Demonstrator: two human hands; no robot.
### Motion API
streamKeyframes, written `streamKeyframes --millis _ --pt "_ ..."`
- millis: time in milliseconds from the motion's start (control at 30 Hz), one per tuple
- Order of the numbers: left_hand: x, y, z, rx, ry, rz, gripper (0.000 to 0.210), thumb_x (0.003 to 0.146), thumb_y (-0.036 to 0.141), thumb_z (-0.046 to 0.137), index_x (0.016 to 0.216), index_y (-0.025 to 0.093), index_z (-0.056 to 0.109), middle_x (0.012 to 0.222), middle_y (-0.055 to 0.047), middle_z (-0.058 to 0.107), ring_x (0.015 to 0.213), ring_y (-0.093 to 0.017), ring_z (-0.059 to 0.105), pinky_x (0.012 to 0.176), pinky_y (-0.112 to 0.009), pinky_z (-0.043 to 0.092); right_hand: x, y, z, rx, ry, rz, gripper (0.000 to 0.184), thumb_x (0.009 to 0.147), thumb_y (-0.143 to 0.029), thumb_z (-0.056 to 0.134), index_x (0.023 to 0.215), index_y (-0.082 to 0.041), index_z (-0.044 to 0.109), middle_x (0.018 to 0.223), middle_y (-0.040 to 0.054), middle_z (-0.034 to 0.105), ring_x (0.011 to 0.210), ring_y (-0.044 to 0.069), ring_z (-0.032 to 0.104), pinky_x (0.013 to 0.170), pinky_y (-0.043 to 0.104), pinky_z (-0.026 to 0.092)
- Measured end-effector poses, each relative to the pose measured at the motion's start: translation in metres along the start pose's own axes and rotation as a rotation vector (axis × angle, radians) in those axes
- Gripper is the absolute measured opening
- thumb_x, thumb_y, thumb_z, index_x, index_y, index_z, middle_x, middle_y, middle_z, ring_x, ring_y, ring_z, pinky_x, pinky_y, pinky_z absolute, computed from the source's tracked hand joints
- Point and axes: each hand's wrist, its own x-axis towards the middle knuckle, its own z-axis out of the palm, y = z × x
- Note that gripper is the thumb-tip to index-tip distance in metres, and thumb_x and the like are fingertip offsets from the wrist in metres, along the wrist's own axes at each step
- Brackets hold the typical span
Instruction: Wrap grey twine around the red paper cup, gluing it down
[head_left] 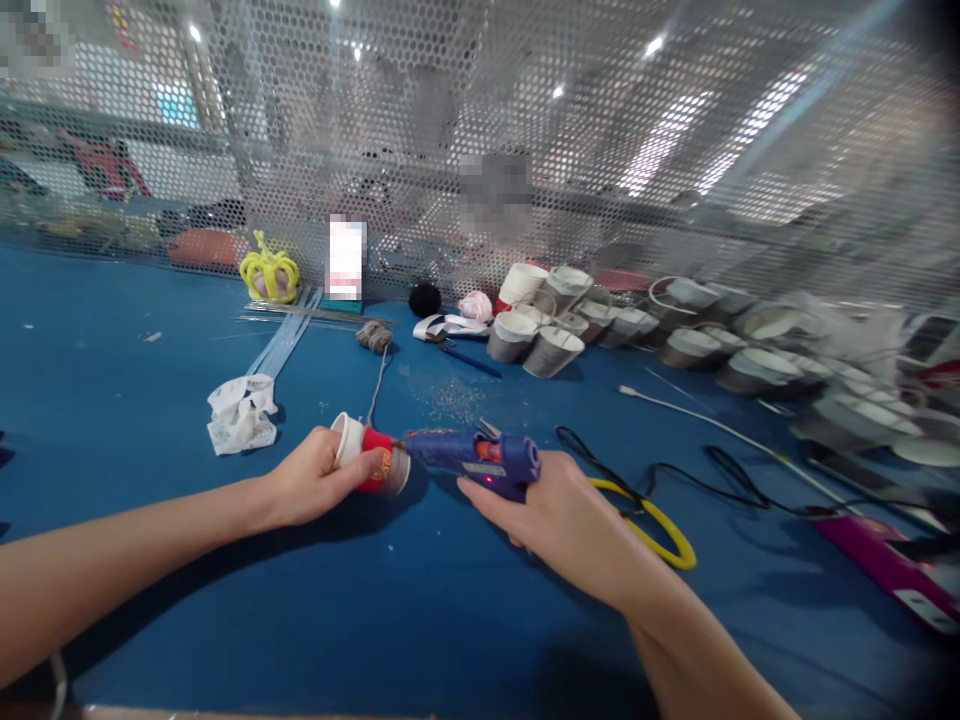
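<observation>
My left hand (315,478) is closed around a red and white paper cup (379,470), which lies tilted with its white rim to the left. Grey yarn is wrapped about the cup's base end, and a strand runs back to a small grey yarn ball (373,337). In my right hand (551,505) is a blue hot glue gun (472,460) with a small red light lit. Its nozzle points left and meets or nearly meets the cup's side; I cannot tell which. Fingers of my right hand are partly hidden behind the gun's handle.
Several grey-wrapped cups (553,350) crowd the back right. A purple power strip (885,565), black cord and yellow ring (667,535) lie right. Crumpled white paper (241,413), a phone (346,258), a yellow crown-shaped piece (270,272) and a black ball (425,299) sit beyond. Perforated mesh rises behind.
</observation>
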Motion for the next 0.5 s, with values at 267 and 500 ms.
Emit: streamKeyframes --millis 267,500 --pt "-0.0008 0.0041 0.0 0.041 0.003 0.049 0.034 0.081 0.034 0.036 0.055 0.015 0.041 0.054 0.005 0.03 0.05 -0.008 0.026 0.044 -0.019 0.024 -0.0001 0.002 0.0003 0.027 -0.04 0.046 0.03 0.073 -0.036 0.049 0.049 -0.019 0.041 0.039 -0.0042 0.045 0.035 0.008 0.043 0.035 0.019 0.031" --pt "-0.001 0.0045 -0.0009 0.057 -0.02 0.105 0.032 0.082 0.031 0.035 0.056 0.014 0.042 0.053 0.005 0.031 0.049 -0.007 0.027 0.044 -0.019 0.024 -0.0031 0.0009 -0.0049 -0.005 -0.054 0.043 0.036 0.073 -0.037 0.05 0.044 -0.019 0.039 0.036 -0.0044 0.044 0.032 0.007 0.039 0.034 0.019 0.031"
